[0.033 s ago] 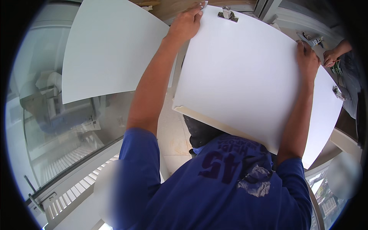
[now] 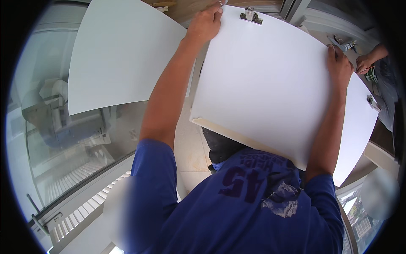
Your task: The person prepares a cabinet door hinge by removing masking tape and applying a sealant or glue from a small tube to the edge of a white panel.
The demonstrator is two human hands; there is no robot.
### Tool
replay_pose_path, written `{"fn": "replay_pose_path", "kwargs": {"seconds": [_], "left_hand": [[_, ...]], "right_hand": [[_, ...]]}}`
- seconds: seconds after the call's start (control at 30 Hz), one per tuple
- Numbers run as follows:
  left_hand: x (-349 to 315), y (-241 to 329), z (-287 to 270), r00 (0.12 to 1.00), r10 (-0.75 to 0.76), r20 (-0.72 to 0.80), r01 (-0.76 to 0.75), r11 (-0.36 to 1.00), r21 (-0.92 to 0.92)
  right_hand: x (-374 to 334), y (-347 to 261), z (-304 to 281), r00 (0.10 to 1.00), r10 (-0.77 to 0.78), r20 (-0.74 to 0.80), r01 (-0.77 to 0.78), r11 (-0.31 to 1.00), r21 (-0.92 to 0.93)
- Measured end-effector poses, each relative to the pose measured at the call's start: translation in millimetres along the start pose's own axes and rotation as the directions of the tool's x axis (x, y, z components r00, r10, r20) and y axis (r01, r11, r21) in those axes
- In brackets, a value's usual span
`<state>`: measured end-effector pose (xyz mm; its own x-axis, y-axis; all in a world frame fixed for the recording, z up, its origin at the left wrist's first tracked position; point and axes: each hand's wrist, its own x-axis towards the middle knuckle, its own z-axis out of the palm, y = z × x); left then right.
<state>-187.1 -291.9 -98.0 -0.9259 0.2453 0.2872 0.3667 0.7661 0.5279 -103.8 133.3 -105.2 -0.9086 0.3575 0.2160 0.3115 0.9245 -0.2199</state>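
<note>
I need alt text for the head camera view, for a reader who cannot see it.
A person in a blue shirt holds up a white cabinet door panel with metal hinges, left hand at its top corner, right hand on its right edge. A second white panel stands to the left.

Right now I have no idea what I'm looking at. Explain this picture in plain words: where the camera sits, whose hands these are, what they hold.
There is no machine here. A person wears a wide fisheye camera on the head, looking down, so straight edges bend. The blue shirt and both bare forearms are that person's own. The left hand grips the top edge of a white panel, and the right hand grips its right edge. Two metal hinges sit on the panel's edges. A second white panel is on the left. Below is a pale tiled floor. At the upper right is another person's hand.
</note>
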Motion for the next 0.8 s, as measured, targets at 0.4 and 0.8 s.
{"fn": "replay_pose_path", "kwargs": {"seconds": [0.4, 0.8], "left_hand": [[-124, -22, -40, 0.971, -0.237, 0.024, 0.233, 0.928, -0.291], [-316, 19, -77, 0.765, -0.633, -0.121, 0.471, 0.678, -0.565]], "right_hand": [[26, 28, 24, 1.000, -0.005, 0.020, 0.005, 1.000, 0.006], [37, 28, 25, 0.997, -0.076, 0.005, 0.076, 0.994, -0.076]]}}
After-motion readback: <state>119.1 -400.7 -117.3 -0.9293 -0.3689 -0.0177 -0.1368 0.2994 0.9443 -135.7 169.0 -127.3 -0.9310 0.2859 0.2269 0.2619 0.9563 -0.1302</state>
